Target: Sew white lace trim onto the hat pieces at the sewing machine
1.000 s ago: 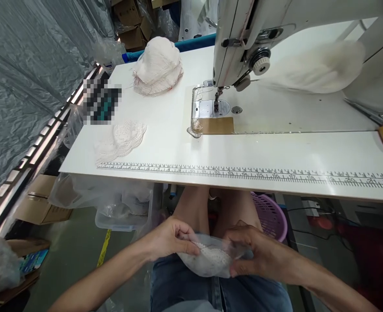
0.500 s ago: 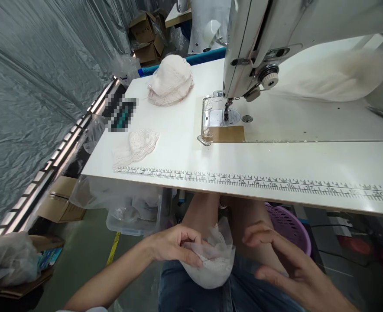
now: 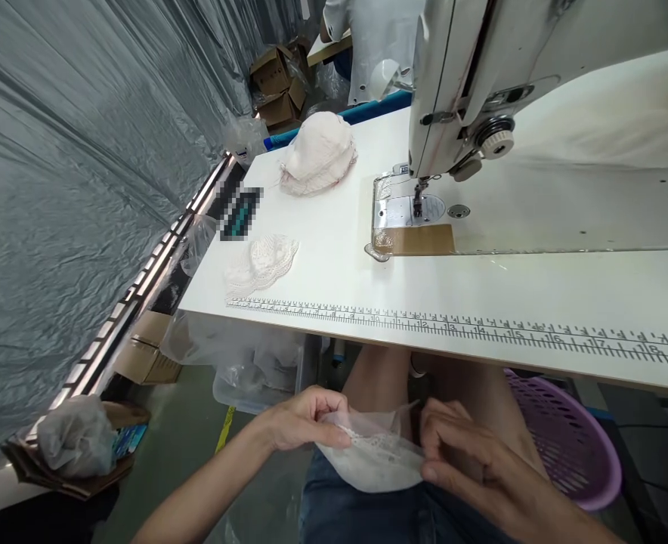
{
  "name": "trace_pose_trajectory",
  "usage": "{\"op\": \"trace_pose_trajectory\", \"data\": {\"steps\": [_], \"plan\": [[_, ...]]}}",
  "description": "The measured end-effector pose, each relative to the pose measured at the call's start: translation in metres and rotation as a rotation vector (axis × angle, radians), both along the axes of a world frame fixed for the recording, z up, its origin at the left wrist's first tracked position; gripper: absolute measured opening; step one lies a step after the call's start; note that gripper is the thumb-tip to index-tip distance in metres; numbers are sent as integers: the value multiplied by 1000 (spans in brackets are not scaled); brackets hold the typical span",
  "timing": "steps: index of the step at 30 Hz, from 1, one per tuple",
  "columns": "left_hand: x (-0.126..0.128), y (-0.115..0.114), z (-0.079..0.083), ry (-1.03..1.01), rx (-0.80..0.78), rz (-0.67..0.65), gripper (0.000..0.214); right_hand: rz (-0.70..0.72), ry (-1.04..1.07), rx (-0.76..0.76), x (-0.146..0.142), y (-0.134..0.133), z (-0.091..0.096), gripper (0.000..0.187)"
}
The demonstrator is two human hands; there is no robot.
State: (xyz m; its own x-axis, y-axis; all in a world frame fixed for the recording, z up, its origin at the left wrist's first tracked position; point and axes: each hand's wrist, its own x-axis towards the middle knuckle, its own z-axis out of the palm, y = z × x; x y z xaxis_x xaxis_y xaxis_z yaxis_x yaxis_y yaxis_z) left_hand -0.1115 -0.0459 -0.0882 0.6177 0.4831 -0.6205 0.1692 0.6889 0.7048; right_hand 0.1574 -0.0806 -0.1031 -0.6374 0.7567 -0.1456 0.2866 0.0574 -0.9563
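Over my lap I hold a white bra cup (image 3: 376, 457) with sheer mesh and lace along its upper edge. My left hand (image 3: 314, 419) pinches its left corner between thumb and fingers. At the right end, my right hand (image 3: 464, 453) has thumb and fingers closed on the cup's edge. Stretched between both hands, the cup curves downward and its mesh stands up at the top. On the white table above lie a lace piece (image 3: 263, 264) and a pile of pale cups (image 3: 320, 151).
A sewing machine (image 3: 453, 98) stands on the table, needle over its metal plate (image 3: 396, 211). A printed ruler (image 3: 425, 321) runs along the front edge. Below are a purple basket (image 3: 572, 438) and a clear plastic bin (image 3: 243, 393). Another person (image 3: 334, 15) is at the back.
My right hand, previously apart with fingers spread, has come in and taken the cup's right edge. The cup is now pulled wider and flatter. The view has shifted somewhat.
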Motion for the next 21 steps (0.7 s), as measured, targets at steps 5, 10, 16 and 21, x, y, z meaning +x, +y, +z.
{"op": "trace_pose_trajectory", "data": {"steps": [5, 10, 16, 21], "plan": [[6, 0, 1, -22, -15, -64, 41, 20, 69, 16, 2, 0, 8, 28], [9, -5, 6, -44, -33, -71, 45, -29, -101, 87, -2, 0, -4, 28], [12, -1, 13, 21, -7, -160, 50, -45, -84, 215, 5, 7, 7, 46], [12, 1, 19, -5, 52, -226, 44, 163, -26, 57, -6, 19, 27, 61]]}}
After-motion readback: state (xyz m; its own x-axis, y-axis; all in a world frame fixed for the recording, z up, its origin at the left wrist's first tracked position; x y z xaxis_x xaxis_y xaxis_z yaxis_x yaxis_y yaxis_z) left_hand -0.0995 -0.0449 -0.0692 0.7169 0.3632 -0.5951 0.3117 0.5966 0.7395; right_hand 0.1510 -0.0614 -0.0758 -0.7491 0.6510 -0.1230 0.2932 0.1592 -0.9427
